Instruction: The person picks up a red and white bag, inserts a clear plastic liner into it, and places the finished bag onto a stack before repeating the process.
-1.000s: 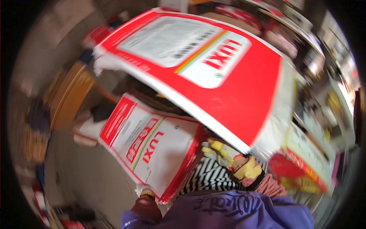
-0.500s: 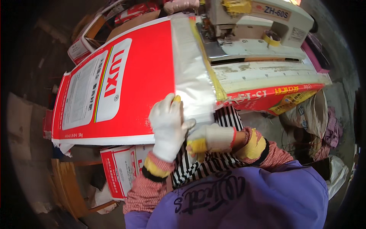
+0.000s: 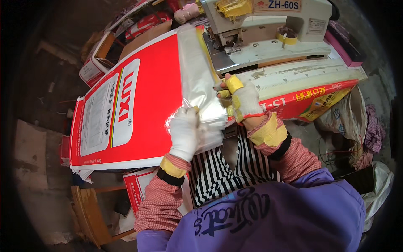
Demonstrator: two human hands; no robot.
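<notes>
A flat red and white woven sack [image 3: 157, 80] lies across the work surface, its clear plastic liner [image 3: 197, 71] sticking out at the right end. My left hand [image 3: 184, 132], in a white glove, is closed on the sack where the liner comes out. The liner's near corner is crumpled and blurred beside it. My right hand [image 3: 243, 96], in a fingertip-less glove with yellow tape, is by the liner's right edge, fingers apart and partly bent. Beyond it stands a white sewing machine [image 3: 256, 21], its needle area [image 3: 228, 40] close to the liner's far edge.
A roll of yellow tape [image 3: 286, 35] sits on the machine's bed. Another red sack panel [image 3: 310, 98] covers the table's front. At the lower left is a wooden stool [image 3: 86, 214] next to a red and white box [image 3: 136, 185]. Pale bags [image 3: 346, 117] hang or lie at the right.
My right hand has moved up and away from my left hand, to the liner's right edge. The sack's open end shows more loose liner, and the view has shifted slightly.
</notes>
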